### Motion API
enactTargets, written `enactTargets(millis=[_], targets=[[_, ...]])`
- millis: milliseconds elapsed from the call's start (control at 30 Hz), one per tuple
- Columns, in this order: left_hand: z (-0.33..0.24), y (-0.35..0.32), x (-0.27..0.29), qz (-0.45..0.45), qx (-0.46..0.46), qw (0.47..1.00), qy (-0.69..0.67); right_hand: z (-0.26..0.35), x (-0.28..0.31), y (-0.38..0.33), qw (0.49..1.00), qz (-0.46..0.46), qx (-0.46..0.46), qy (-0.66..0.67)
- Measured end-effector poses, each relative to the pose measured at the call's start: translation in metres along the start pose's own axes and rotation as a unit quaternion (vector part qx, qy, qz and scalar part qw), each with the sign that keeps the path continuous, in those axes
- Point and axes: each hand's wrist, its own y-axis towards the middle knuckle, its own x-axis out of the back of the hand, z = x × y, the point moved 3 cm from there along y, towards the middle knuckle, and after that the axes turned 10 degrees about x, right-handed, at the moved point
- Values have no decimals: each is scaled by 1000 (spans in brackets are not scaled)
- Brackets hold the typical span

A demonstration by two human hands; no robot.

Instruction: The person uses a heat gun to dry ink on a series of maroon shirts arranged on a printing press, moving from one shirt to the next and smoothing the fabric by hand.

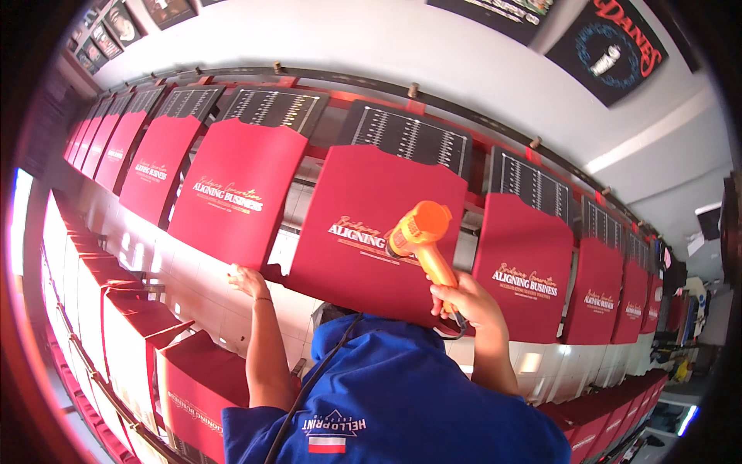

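My right hand (pixel 469 300) is wrapped round the handle of an orange heat gun (pixel 423 230). Its round body covers part of the print on the maroon shirt (pixel 372 201) in front of me, and a dark cord trails below the handle. My left hand (pixel 250 283) is at the lower edge of the neighbouring maroon shirt (pixel 235 188). Its fingers are stretched out and hold nothing that I can see; whether they touch the cloth I cannot tell. Each shirt lies flat over a dark board (pixel 407 133) with white scale marks.
A red and black rack (pixel 340 78) carries the long row of boards. To the right lies another printed maroon shirt (pixel 525 267). Behind me on the left stands a second row of maroon shirts (pixel 202 387). Framed prints (pixel 608 48) hang on the white wall.
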Motion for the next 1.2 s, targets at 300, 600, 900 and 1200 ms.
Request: enactTargets(millis=[300, 600, 900, 1200], targets=[[-91, 85, 32, 1, 275, 958, -80, 29, -99, 109, 998, 28, 5, -60], [-112, 76, 49, -48, 287, 957, 18, 31, -125, 129, 996, 20, -11, -81], [-108, 79, 43, -56, 302, 952, 1, 31, -121, 130, 997, 27, -13, -77], [-120, 73, 58, -27, 309, 951, 11, 18, -119, 133, 996, 20, -1, -87]])
